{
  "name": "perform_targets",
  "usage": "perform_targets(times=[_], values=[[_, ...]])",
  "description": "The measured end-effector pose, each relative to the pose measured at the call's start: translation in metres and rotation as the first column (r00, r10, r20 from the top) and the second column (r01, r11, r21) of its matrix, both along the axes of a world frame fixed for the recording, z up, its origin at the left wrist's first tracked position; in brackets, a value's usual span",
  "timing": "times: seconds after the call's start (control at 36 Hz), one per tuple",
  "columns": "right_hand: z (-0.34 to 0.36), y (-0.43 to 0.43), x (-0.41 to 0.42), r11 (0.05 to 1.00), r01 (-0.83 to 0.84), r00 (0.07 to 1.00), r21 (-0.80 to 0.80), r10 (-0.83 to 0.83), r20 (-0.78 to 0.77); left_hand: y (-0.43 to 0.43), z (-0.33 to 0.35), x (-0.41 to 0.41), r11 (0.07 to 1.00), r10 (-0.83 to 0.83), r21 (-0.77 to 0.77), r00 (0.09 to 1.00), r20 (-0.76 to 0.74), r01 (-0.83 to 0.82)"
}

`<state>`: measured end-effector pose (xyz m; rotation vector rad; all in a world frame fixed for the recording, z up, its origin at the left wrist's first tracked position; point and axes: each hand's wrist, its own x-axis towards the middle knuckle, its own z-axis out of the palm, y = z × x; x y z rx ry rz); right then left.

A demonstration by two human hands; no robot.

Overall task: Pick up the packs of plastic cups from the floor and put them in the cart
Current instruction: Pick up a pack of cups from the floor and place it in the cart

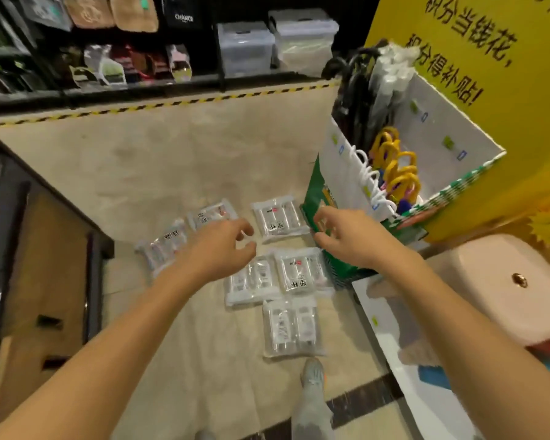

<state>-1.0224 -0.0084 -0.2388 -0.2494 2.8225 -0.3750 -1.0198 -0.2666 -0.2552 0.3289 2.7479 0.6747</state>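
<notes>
Left hand (218,246): reaching out over the packs, fingers loosely spread and curled, holding nothing.
Right hand (346,236): reaching out too, fingers apart and bent, empty; sits in front of the green box corner.
Packs: six clear cup packs flat on the floor, none lifted. Far row: pack 1 (164,246) at left, partly behind the left hand; pack 2 (208,212) beside it; pack 3 (278,219) right of that, near the box. Near group: pack 4 (251,282) and pack 5 (302,271) overlapping side by side; pack 6 (294,328) nearest, just ahead of the shoe.
Floor (178,160): beige, smooth, faintly stained; yellow-black hazard tape (172,104) along the far edge; dark strip near the feet.
Shoe (311,373): grey, orange trim, with a grey trouser leg below.
Box (356,198): white-green cardboard bin at right, holding umbrellas with yellow handles (397,169).
Sign (477,58): yellow board with black Chinese text behind the bin.
Shelves (108,87): dark racking at back with bags and clear lidded tubs (245,47).
Left side: brown-black cabinet (45,249).
Right side: white tray edge with a pale pink stool (505,281) on it.
Cart: can't tell which item it is.
</notes>
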Motion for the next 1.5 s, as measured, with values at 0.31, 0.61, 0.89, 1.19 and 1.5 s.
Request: perform_targets(times=[0.31,0.61,0.89,1.19,1.5], values=[[-0.249,0.087,-0.062,0.989,0.092,0.984,-0.114,-0.073,0.162,0.078,-0.243,-0.04,0.951,0.253,0.125,0.946,0.204,-0.281],[-0.609,0.13,-0.011,0.922,0.311,0.9,-0.231,-0.208,0.383,0.117,-0.589,0.001,0.901,0.337,0.093,0.819,0.464,-0.423],[-0.864,0.162,0.04,0.882,0.404,0.821,-0.242,-0.233,0.521,0.136,-0.843,0.05,0.905,0.293,0.117,0.798,0.527,-0.409],[-0.829,0.162,0.032,0.862,0.37,0.87,-0.346,-0.191,0.454,0.133,-0.813,0.039,0.882,0.284,0.211,0.833,0.474,-0.421],[-0.499,0.123,-0.063,0.857,0.296,0.938,-0.422,-0.176,0.299,0.085,-0.485,-0.049,0.859,0.338,0.248,0.86,0.382,-0.448]])
